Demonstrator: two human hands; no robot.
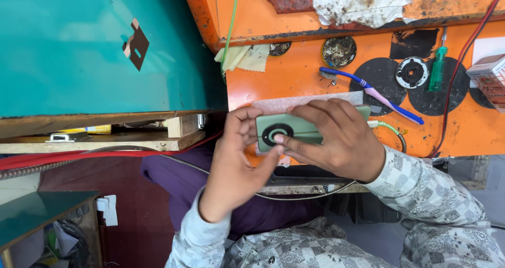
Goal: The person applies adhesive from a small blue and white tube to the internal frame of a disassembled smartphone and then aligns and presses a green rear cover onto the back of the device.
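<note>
- Head view: one green phone (294, 128) with one round black camera ring is held back up over the orange workbench (294, 73) edge.
- The left hand (234, 162) grips its end, thumb beside the ring.
- The right hand (336, 139) clasps it from above, fingers across the back.
- Beyond lie one blue-and-pink toothbrush (371, 91), one green screwdriver (437, 68) and one yellow cloth (243, 57).

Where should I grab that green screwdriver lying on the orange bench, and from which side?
Take the green screwdriver by its translucent handle, the thick lower part; the thin metal shank points toward the bench's back edge. Come from above, fingers closing across the handle's width. It lies flat on a black disc, with a red cable running close on one side, so approach from the round metal part's side.
</note>
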